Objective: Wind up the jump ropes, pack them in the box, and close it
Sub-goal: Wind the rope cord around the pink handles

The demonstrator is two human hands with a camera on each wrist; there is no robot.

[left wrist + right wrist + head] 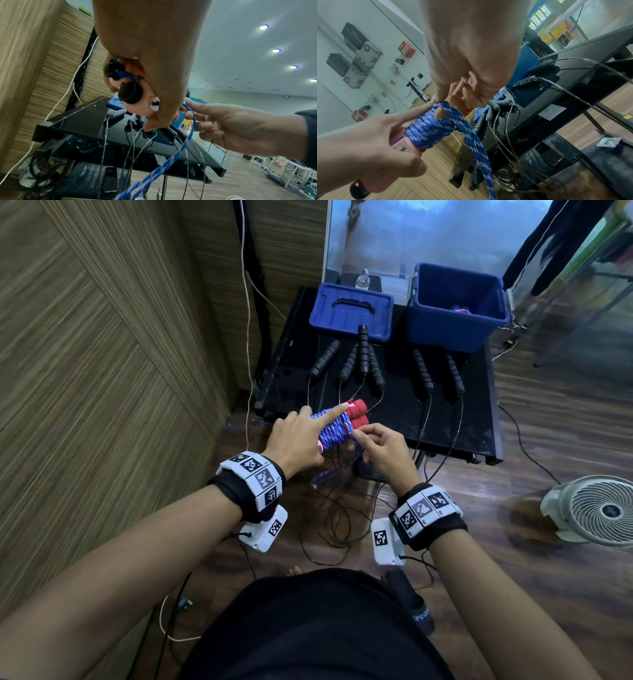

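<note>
My left hand [301, 436] grips the two pink-red handles [358, 412] of a jump rope, its index finger lying straight along the bundle. Blue-and-white rope [330, 428] is coiled tightly around the handles [429, 129]. My right hand [375, 445] pinches the loose end of that rope [476, 146] just beside the coil; the rest hangs down toward the floor [171, 159]. The open blue box [455, 306] stands at the back right of the black table [479, 412], with something purple inside. Its lid [351, 311] lies at the back left.
Several black-handled jump ropes [375, 368] lie on the table, their thin cords [329, 525] trailing over the front edge onto the wood floor. A wooden wall is close on the left. A white fan [596, 511] stands on the floor at the right.
</note>
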